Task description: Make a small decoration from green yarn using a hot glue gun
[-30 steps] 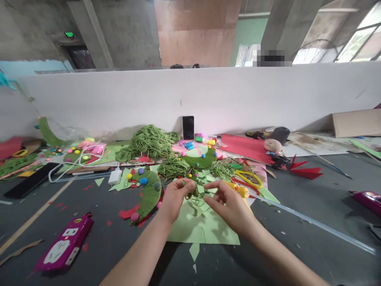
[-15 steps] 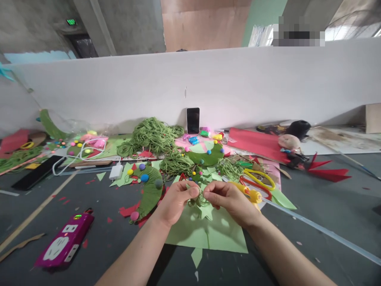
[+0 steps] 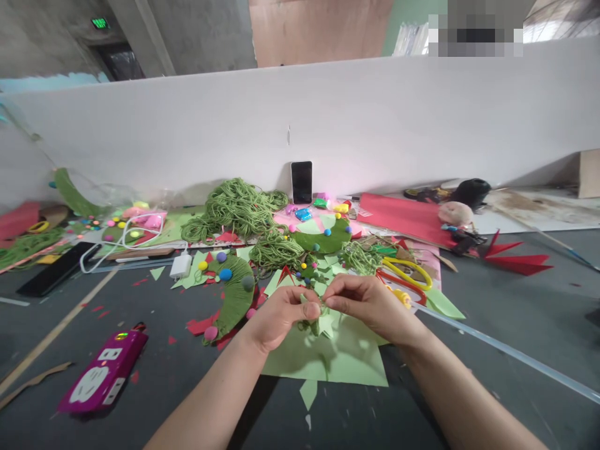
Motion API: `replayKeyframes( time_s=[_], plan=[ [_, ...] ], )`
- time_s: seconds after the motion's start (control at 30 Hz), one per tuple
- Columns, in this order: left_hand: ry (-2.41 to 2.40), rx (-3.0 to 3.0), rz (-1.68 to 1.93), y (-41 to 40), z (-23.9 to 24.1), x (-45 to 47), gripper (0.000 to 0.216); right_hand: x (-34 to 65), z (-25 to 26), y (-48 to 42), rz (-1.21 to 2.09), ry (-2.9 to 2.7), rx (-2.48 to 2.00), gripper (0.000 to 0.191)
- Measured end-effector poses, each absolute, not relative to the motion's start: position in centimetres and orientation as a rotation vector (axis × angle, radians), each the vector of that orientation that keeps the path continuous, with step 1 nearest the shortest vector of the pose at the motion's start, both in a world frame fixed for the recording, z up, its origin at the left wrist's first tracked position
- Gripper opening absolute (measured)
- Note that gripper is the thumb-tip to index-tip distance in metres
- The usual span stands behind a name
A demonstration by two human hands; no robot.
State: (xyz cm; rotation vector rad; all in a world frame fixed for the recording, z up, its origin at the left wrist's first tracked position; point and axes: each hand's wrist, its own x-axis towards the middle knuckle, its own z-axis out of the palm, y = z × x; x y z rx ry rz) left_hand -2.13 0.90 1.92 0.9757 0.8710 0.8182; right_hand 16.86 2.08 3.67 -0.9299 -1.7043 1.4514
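Both hands are up close together over the floor, right in the middle of the craft mess. The left hand (image 3: 281, 315) has its grip pinched nearly shut, thumb and forefinger on a green yarn bit (image 3: 310, 322), and the right hand (image 3: 370, 305) is pinching the same bit from the other side, fingertips of the 2 hands almost touching. The yarn bit hangs just above a light green paper sheet (image 3: 342, 365) lying flat on the floor, and I can't tell if it's wrapped round a little paper star or just sitting in front of one. Just past the right hand there's a pair of yellow scissors (image 3: 409, 270). To the left of the hands sits a green crescent (image 3: 235, 292) with pompoms stuck on it. Further back, along the white partition (image 3: 187, 144), there's a big yarn pile (image 3: 237, 209) and a phone (image 3: 301, 182) leaning upright. A magenta power strip (image 3: 100, 381) lies well off to the left.
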Motion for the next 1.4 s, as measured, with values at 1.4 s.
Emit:
replayKeyframes(
  time_s=[1.4],
  plan=[
    [1.085,1.140,0.724,0.6,1.3,-1.1,0.032,16.5,4.1,0.7,1.001,-2.021,-1.442,0.030]
  ],
)
